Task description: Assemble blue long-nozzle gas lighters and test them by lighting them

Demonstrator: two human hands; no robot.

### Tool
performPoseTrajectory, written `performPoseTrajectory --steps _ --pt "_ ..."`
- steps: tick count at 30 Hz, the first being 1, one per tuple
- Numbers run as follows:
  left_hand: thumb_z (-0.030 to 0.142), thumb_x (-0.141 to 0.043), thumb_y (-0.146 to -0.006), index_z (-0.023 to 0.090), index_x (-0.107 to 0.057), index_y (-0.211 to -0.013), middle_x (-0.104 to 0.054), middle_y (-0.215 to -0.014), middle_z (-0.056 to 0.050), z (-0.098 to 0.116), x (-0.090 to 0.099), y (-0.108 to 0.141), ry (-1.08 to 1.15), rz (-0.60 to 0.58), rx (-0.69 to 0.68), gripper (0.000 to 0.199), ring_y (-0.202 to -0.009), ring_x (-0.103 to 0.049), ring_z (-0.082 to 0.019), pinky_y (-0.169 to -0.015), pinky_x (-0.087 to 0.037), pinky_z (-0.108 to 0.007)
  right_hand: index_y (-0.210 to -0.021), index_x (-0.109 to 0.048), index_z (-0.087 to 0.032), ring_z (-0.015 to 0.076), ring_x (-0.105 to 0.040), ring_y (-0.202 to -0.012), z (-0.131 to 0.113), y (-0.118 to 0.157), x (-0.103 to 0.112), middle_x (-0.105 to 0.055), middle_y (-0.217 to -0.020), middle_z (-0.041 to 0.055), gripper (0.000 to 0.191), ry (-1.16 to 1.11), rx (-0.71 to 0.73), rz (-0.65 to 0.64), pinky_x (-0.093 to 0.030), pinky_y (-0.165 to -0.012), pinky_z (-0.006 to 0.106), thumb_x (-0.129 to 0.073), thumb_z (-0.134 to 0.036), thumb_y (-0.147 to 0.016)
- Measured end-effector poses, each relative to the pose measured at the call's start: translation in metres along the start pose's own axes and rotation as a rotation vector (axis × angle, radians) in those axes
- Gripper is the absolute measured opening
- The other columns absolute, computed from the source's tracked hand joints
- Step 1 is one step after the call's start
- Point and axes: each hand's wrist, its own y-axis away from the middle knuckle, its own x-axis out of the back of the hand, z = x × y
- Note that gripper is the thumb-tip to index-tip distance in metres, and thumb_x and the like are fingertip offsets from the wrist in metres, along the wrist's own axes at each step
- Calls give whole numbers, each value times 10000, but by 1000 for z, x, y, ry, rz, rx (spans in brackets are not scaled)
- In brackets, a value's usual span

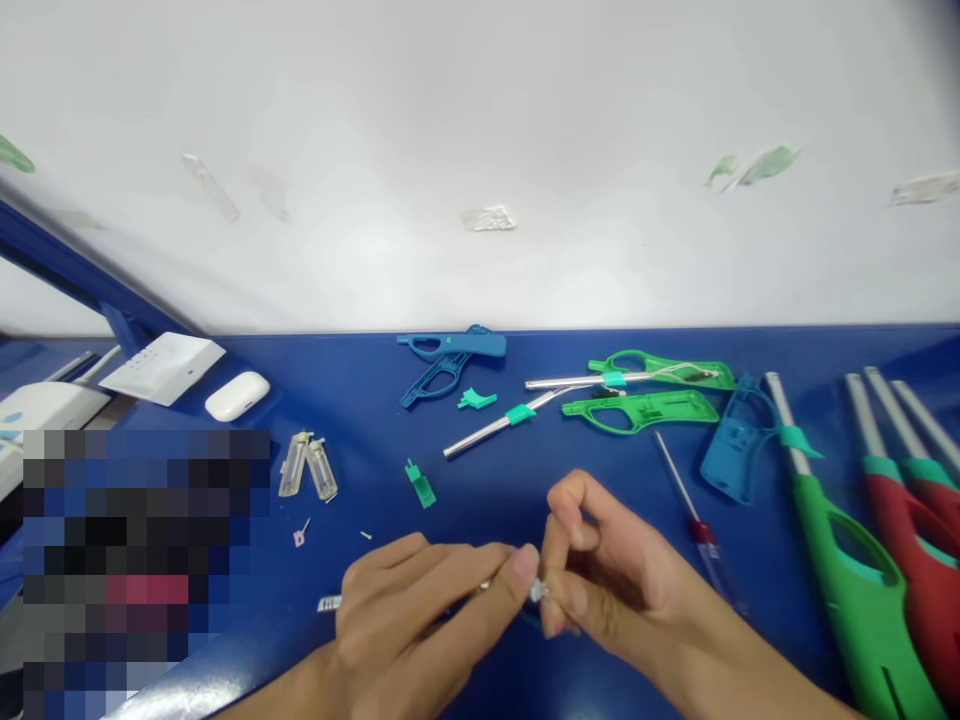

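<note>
My left hand [439,610] is closed around what looks like a lighter's metal tube; its slotted silver end [328,603] sticks out on the left and the fingers hide the rest. At the thumb tip a small whitish piece [535,590] shows. My right hand [611,570] meets it there, thumb and forefinger pinched on that piece. Beyond the hands lie two loose metal lighter tubes [484,432] with teal collars, green lighter shell halves [641,410], blue shell halves [454,360] and a teal trigger piece [421,484]. A screwdriver [701,530] rests right of my right hand.
Assembled lighters, green [847,570] and red [907,550], lie at the right. Another blue shell piece [739,440] is near them. Two clear fuel tanks [307,465], a small screw [366,535], a white earbud case [237,396] and a white box [161,368] are left. A white wall [480,270] stands behind.
</note>
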Motion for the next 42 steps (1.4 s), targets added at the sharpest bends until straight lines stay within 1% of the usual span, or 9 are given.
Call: performPoseTrajectory --steps 2,5,7,12,16,21,24,31,42 --pt "89 -501 -1056 85 -719 -1090 -804 -947 -35 -2 -1 0 10 8 -3 221 -800 -761 -89 -571 -467 -253 -1013 -416 -255 97 -530 -762 -5 0 0 -612 -814 -48 308 29 -25 -8 -381 -721 261 -670 -427 -981" --pt "78 -565 -1021 106 -728 -1077 -808 -923 -22 -5 -1 0 -1 22 17 175 -727 -755 -82 -536 -455 -239 -1104 -470 -248 97 -529 -742 -11 1 1 -624 -823 -30 319 90 -79 -9 -379 -629 231 -660 -471 -977" --pt "61 -589 -996 121 -729 -1067 -812 -903 -17 -6 -1 0 -10 36 30 169 -677 -750 -83 -518 -460 -230 -1114 -503 -242 100 -527 -728 -13 1 1 -621 -809 -23 343 132 -118 2 -363 -571 213 -667 -502 -962" --pt "22 -621 -953 144 -723 -1080 -818 -918 -7 -8 0 -1 -23 43 66 204 -680 -756 -91 -526 -486 -218 -925 -570 -217 81 -449 -618 -15 0 -1 -593 -761 -19 431 259 -174 6 -317 -515 220 -587 -647 -950" --pt "3 -634 -934 137 -728 -1083 -814 -919 -9 -9 0 -1 -18 30 73 221 -680 -749 -86 -535 -476 -225 -825 -573 -205 83 -391 -612 -22 1 -5 -561 -744 -24 463 359 -176 0 -303 -550 242 -513 -633 -994" --pt "21 -615 -960 137 -732 -1080 -813 -919 0 -8 1 -4 -34 16 63 203 -718 -757 -74 -566 -468 -233 -814 -575 -216 118 -476 -690 -32 4 -11 -546 -737 -18 440 379 -181 47 -382 -638 245 -546 -624 -976" --pt "24 -615 -961 133 -730 -1089 -812 -928 -6 -9 0 -3 -34 7 58 204 -722 -755 -75 -568 -462 -236 -836 -589 -218 130 -503 -707 -30 4 -11 -560 -748 -9 434 383 -168 56 -414 -676 257 -541 -626 -975" --pt "11 -625 -944 137 -727 -1101 -807 -917 3 -10 -2 0 -21 14 69 225 -720 -748 -71 -567 -453 -232 -879 -613 -200 96 -467 -662 -12 5 -2 -563 -728 -22 397 315 -141 19 -370 -631 238 -543 -571 -1003" --pt "4 -611 -942 162 -731 -1065 -816 -892 19 -6 1 0 -52 8 82 234 -682 -755 -69 -565 -475 -231 -876 -593 -179 84 -438 -639 -17 4 -5 -546 -699 -27 411 230 -199 18 -323 -608 240 -575 -574 -989"
